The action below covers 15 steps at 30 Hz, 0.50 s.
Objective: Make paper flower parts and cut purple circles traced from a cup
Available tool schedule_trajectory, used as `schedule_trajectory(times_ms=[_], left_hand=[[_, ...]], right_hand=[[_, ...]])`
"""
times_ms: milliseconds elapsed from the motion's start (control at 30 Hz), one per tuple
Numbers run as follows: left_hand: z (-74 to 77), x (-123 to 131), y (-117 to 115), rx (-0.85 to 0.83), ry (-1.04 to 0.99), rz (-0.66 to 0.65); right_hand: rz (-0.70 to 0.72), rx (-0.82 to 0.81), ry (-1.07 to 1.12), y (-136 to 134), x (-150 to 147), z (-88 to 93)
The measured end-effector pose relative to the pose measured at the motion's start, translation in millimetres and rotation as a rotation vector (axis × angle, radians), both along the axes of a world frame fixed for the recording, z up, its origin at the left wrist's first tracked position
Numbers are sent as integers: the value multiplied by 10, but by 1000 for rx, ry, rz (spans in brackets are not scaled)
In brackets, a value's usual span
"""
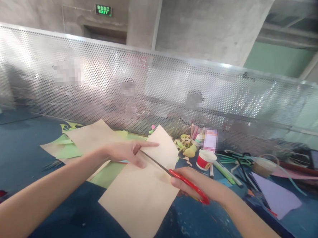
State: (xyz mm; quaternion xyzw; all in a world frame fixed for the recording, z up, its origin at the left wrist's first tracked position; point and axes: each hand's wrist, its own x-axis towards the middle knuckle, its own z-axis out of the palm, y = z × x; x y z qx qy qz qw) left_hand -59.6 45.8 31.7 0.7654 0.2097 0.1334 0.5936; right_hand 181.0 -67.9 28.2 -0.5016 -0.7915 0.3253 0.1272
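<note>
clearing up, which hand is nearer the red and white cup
Right. The right hand is just in front of the cup; the left hand is farther left.

I see perforated metal panel (99, 67) beyond the grip, blue work surface (14, 128) below, concrete wall (204, 30) higher behind; lit green EXIT sign (103, 10) up-left of it, green wall section (279, 59) up-right.

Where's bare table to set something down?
Blue table shows bare, bar specks, left of the paper pile and between the left forearm and the front sheet. It's crowded farther right: cup, green sticks, purple sheet.
</note>
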Motion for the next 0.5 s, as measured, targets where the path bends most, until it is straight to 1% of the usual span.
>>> schedule_trajectory(times_ms=[100,200,300,500], left_hand=[[-7,6,-9,-11,20,-9],[-15,8,-4,10,35,-30],[-29,8,19,20,52,-49],[-82,5,67,-18,31,-72]], right_hand=[[43,95,-68,4,-22,18],[47,121,-74,25,-48,12],[-1,71,-25,44,-81,-6],[-149,-107,65,29,-130,-42]])
